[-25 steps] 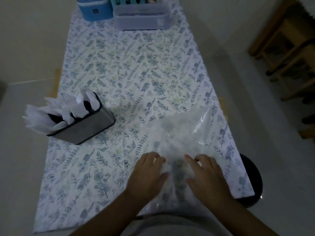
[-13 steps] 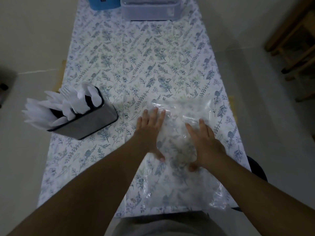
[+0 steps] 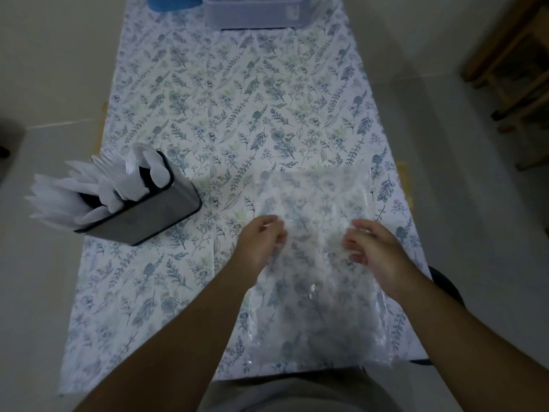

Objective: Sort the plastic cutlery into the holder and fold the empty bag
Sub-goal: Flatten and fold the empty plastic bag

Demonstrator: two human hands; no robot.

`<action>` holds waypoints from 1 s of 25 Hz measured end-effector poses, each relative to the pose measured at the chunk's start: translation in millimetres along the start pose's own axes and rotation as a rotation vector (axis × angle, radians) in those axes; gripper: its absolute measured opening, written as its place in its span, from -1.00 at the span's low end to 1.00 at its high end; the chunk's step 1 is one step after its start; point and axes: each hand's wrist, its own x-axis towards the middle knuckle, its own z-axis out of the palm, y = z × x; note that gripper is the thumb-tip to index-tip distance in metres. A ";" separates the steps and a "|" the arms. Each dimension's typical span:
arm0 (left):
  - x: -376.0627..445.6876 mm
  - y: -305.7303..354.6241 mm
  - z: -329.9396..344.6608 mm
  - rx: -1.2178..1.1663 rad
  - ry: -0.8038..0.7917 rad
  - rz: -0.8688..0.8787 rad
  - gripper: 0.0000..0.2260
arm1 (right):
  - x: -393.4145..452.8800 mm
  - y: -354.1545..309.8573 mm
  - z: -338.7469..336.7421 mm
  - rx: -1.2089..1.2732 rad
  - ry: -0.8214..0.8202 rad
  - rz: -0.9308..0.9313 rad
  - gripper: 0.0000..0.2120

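Note:
The clear empty plastic bag (image 3: 315,301) lies flat on the floral tablecloth (image 3: 237,114), reaching from mid-table to the near edge. Both hands rest on its middle. My left hand (image 3: 261,242) has its fingers loosely curled against the plastic. My right hand (image 3: 374,251) has bent, slightly spread fingers on the bag. No part of the bag is lifted or pinched up that I can see. The dark grey holder (image 3: 148,215) stands at the left, filled with white plastic cutlery (image 3: 98,185).
A blue container (image 3: 172,0) and a pale grey box (image 3: 255,13) stand at the table's far end. A black stool (image 3: 445,286) sits by the near right corner. Wooden furniture (image 3: 520,69) stands on the floor at the right.
Both hands have slid back toward me along the bag, and their flat, outstretched fingers have curled. The bag now lies spread flat rather than raised as it was a second ago.

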 end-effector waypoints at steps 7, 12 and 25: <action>5.1 3.7 -1.7 -0.108 0.137 -0.166 -0.72 | -6.1 1.9 -17.6 0.103 0.041 0.064 -0.67; 1.9 8.1 -16.6 -0.289 0.041 -0.328 -0.65 | -9.2 -1.6 -27.2 0.255 0.049 0.207 -0.64; -47.9 -37.1 -64.8 0.760 -0.106 0.162 -0.53 | -40.4 35.0 -24.3 -0.358 0.014 -0.079 -0.58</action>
